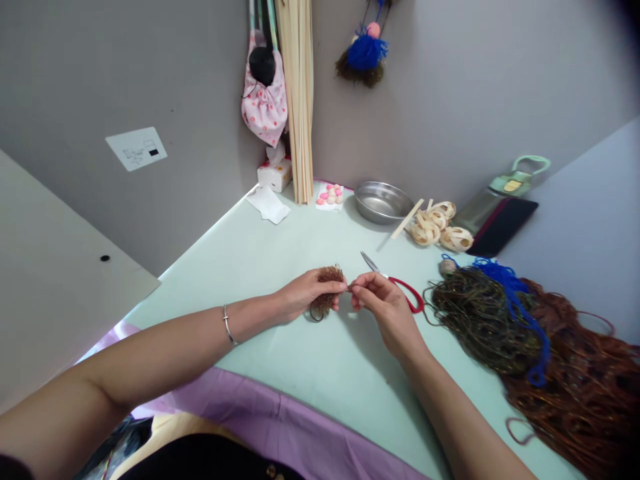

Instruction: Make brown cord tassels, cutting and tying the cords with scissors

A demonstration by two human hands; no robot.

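Observation:
My left hand [310, 293] is closed around a small bundle of looped brown yarn [327, 275], with curly loops sticking out above and below the fingers. Close beside it, my right hand [383, 300] pinches what looks like a short strand of the same yarn at the left fingertips. Both hands are just above the pale green tabletop. Behind the right hand lies a pair of scissors [407, 293] with red handles, its blades pointing up and left; the fingers partly hide it.
Piles of dark green yarn [470, 313] and brown yarn [575, 373], with blue yarn [515, 287], spread on the right. At the back stand a metal bowl [383, 202], rolled wood strips [430, 227], pink beads [330, 195], a tissue box [275, 175] and a bottle [487, 200].

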